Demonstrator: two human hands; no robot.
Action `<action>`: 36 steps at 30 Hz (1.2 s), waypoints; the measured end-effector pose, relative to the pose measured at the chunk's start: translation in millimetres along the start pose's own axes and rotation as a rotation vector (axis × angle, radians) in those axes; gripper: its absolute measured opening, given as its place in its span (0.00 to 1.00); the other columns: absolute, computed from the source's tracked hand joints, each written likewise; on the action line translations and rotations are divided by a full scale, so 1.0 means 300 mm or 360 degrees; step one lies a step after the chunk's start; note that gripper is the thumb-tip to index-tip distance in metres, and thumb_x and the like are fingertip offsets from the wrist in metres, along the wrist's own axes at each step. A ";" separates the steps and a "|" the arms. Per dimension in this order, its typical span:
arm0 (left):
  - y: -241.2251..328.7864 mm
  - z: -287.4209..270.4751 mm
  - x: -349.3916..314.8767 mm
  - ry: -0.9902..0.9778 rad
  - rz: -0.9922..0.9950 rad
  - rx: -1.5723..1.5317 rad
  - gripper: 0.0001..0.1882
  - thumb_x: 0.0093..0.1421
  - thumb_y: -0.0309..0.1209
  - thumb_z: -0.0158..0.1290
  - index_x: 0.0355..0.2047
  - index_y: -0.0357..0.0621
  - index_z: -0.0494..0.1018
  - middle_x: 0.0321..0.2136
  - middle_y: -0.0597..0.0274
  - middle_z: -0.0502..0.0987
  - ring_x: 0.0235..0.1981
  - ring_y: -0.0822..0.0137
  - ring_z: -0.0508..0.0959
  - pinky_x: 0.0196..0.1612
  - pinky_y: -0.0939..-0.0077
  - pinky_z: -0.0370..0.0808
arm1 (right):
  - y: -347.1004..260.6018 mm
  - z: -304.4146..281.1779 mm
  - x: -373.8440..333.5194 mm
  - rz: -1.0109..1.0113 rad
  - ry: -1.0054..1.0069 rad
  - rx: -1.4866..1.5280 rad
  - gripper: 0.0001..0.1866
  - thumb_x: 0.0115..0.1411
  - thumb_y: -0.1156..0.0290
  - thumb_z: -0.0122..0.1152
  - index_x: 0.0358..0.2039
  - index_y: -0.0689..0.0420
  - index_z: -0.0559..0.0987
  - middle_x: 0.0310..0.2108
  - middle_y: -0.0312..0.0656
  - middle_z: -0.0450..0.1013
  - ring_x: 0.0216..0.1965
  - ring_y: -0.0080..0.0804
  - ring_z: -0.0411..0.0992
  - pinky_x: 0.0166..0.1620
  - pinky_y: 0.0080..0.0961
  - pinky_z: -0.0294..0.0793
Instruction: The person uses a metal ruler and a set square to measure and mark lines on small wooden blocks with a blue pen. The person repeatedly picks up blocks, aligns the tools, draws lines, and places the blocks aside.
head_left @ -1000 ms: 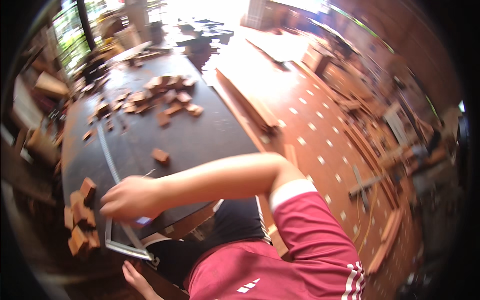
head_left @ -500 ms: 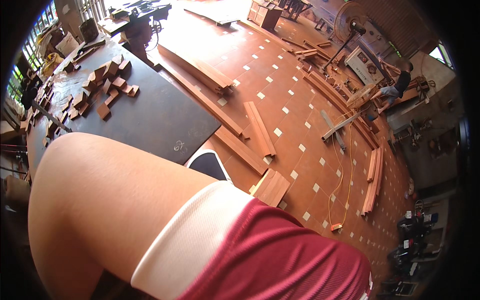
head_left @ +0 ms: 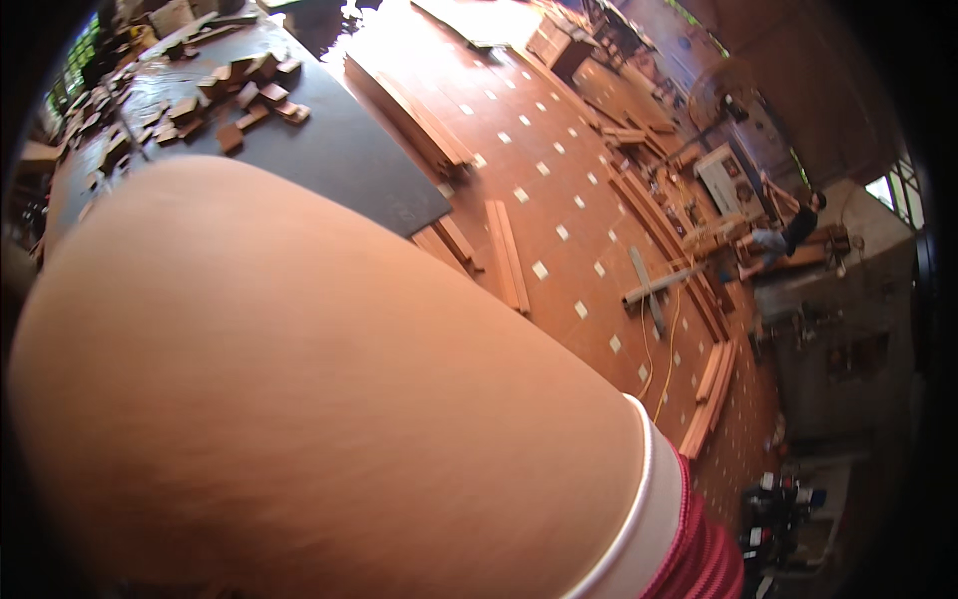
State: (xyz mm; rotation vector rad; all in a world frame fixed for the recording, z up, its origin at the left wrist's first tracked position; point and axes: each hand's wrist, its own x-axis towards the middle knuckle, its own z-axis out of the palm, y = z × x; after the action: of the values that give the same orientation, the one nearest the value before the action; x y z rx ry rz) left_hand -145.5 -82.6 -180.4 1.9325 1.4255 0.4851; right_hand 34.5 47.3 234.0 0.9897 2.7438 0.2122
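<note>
One of my arms, bare and bent, fills the lower left and middle, very close up. Its sleeve is dark red with a white cuff. Neither of my hands shows, so what they hold or touch is hidden. Beyond the arm is a dark-topped table, partly covered by it. Small reddish wooden blocks lie scattered over the table's far left part, some of them stacked.
Long wooden beams lie beside the table on the tiled floor, with more boards nearby. A grey metal cross-shaped stand has a yellow cord by it. Far right, another person bends near a large fan.
My arm has come up and now fills more of the picture, hiding more of the table and floor. The sleeve has shifted right and down. The room appears slightly shifted.
</note>
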 end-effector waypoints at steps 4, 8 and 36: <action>-0.011 -0.020 -0.023 0.0026 -0.0056 -0.0147 0.46 0.65 0.47 0.57 0.73 0.38 0.48 0.72 0.39 0.50 0.73 0.49 0.51 0.73 0.55 0.48 | -0.022 0.035 0.044 0.0027 0.0022 -0.0203 0.12 0.54 0.61 0.66 0.40 0.42 0.83 0.35 0.31 0.81 0.40 0.38 0.81 0.35 0.38 0.79; 0.090 -0.073 -0.014 0.0034 -0.0103 -0.0411 0.51 0.59 0.46 0.64 0.73 0.41 0.48 0.70 0.36 0.54 0.72 0.44 0.54 0.72 0.52 0.52 | 0.038 0.129 -0.239 0.0438 0.0504 0.0318 0.13 0.50 0.64 0.67 0.39 0.44 0.81 0.31 0.37 0.80 0.37 0.40 0.80 0.36 0.40 0.79; 0.043 -0.060 -0.134 0.0286 -0.0410 -0.0647 0.53 0.57 0.41 0.66 0.73 0.39 0.45 0.70 0.39 0.54 0.71 0.47 0.56 0.71 0.58 0.54 | 0.018 0.883 -0.858 0.1880 0.1857 0.1387 0.03 0.61 0.77 0.66 0.35 0.62 0.82 0.32 0.40 0.82 0.29 0.18 0.76 0.30 0.18 0.75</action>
State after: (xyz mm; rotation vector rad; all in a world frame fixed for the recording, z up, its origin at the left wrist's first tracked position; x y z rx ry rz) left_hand -161.6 -117.2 -154.8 1.3914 1.5230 0.7734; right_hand 297.3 -97.7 18.6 3.5707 2.4378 -0.4376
